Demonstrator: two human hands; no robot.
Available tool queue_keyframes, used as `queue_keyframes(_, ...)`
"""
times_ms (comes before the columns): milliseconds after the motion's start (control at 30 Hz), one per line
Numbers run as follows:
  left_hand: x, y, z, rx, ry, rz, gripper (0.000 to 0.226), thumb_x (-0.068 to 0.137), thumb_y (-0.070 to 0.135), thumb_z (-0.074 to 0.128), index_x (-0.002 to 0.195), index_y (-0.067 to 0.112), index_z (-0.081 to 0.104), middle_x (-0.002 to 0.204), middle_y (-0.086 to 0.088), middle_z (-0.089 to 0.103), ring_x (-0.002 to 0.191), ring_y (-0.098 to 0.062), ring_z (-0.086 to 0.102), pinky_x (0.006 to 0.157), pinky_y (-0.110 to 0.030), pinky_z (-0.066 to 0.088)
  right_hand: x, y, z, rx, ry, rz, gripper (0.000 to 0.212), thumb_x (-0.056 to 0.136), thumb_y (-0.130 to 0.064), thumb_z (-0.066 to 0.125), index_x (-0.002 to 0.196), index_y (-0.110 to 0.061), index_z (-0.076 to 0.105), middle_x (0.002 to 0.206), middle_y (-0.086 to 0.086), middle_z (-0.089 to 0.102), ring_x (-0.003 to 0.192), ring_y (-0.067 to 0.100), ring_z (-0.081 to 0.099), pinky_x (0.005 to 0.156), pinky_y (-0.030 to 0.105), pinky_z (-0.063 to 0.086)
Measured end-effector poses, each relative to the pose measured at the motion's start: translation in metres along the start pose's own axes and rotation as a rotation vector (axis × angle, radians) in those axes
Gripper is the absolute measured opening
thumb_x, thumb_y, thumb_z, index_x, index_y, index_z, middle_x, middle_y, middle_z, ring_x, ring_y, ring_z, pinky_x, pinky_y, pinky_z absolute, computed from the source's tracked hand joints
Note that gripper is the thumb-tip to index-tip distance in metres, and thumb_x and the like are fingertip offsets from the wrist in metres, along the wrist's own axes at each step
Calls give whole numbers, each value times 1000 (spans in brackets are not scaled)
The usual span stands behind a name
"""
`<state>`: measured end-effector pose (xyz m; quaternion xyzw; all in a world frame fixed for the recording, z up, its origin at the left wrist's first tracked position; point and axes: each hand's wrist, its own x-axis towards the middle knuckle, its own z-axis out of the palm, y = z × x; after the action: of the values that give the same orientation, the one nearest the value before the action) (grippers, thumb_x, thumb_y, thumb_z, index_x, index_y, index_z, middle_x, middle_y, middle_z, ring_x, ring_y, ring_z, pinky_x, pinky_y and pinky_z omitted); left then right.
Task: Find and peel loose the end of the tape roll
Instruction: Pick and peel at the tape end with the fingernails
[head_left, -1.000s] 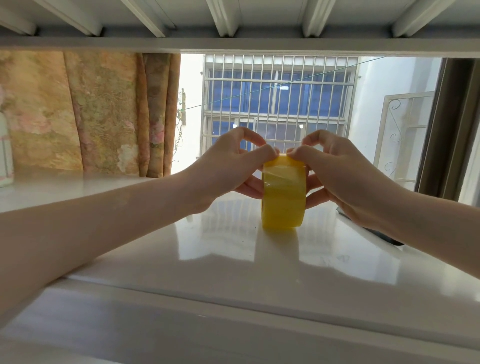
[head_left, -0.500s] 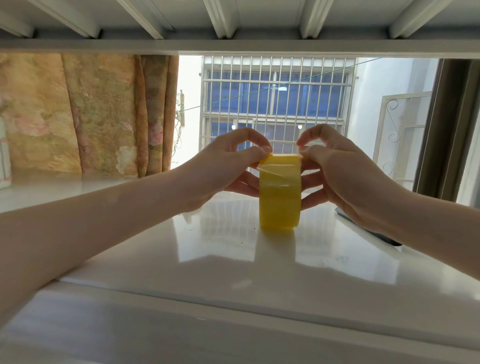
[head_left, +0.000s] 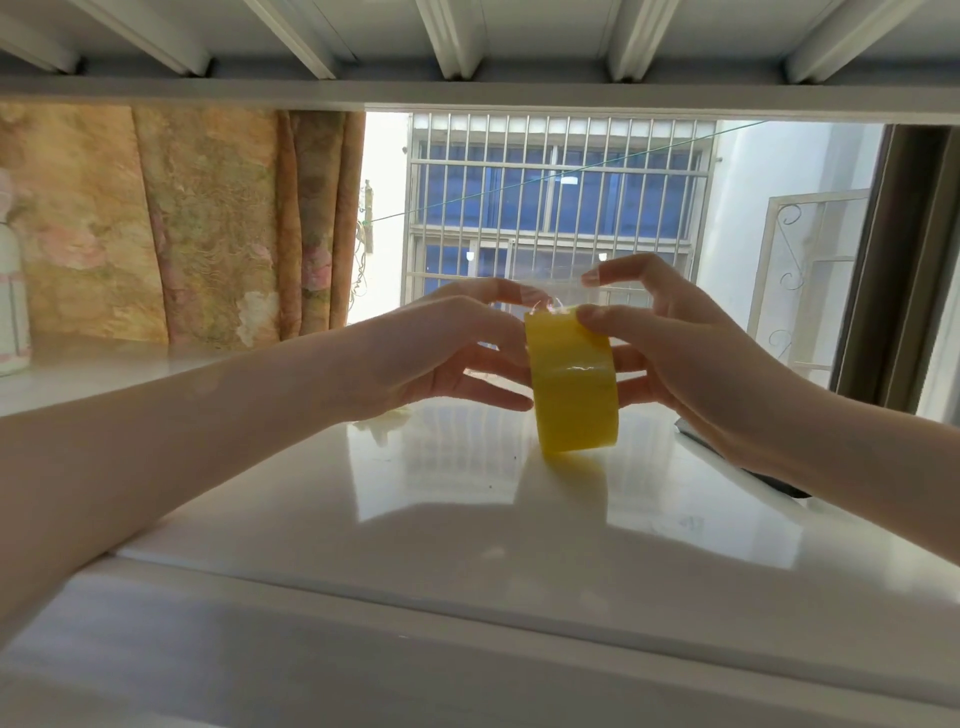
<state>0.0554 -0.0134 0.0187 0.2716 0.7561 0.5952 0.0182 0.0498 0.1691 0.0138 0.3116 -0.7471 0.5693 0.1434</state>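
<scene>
The right hand grips the yellow translucent tape roll, thumb on top. Left hand fingers pinch a clear peeled strip above it.

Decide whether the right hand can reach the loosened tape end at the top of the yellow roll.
Probably yes. The right hand already rests on the yellow tape roll, its fingertips beside the lifted tape end, with nothing between them.

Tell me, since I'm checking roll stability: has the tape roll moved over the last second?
Yes. The tape roll now leans with its top toward the curtain, no longer upright against the window bars.
</scene>
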Motion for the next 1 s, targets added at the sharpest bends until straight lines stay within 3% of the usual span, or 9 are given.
queue_keyframes(133,0,1,1,-14,-20,9,41,71,15,65,110,20,56,102,-6,69,83,-23,71,73,-35,59,1,-1,-3,-42,56,-12,22,89,-27,54,107,-31,42,93,-3,58,75,19,64,53,20,55)
queue_keyframes(267,3,-2,8,207,158,68,32,79,37,64,108,26,55,93,4,69,74,-12,72,60,-25,58,1,-2,-1,-60,55,-40,24,86,-27,57,105,-30,42,87,-4,61,72,16,64,50,18,55)
queue_keyframes(433,1,-2,9,159,194,57,35,78,35,66,110,26,55,87,5,70,69,-12,72,60,-24,58,0,-1,-1,-80,30,-90,22,86,-24,58,90,-37,41,81,-8,63,63,12,66,48,15,53)
queue_keyframes(533,-1,-3,8,155,162,33,37,78,33,66,112,29,52,92,4,68,70,-13,72,61,-23,58,0,1,-1,-145,-27,-147,25,88,-20,53,88,-41,40,68,-20,66,64,-4,64,51,15,54)
queue_keyframes(733,-2,-2,3,116,108,73,34,80,28,64,113,29,54,95,3,70,78,-16,73,67,-26,59,-2,-4,-3,-195,-43,-205,22,92,-23,46,89,-43,38,84,-10,61,75,16,59,63,29,53)
queue_keyframes(833,-1,-2,0,137,80,74,29,85,30,59,114,27,55,94,4,71,81,-15,72,67,-26,58,-4,-10,-4,-155,-122,-139,28,82,-28,59,93,-42,37,91,-13,60,79,17,62,66,28,55)
queue_keyframes(900,-1,-1,-4,231,93,74,25,89,33,54,113,26,57,96,5,71,80,-15,72,64,-25,58,-7,-13,-4,-231,-181,-130,46,70,-26,69,96,-42,36,96,-15,58,83,18,64,71,30,55)
queue_keyframes(1000,1,-2,-11,497,222,110,20,85,41,57,101,30,59,96,8,69,77,-11,71,62,-22,58,-10,-14,-5,-410,-183,-178,57,71,-13,70,104,-39,31,99,-13,58,82,26,63,68,27,54)
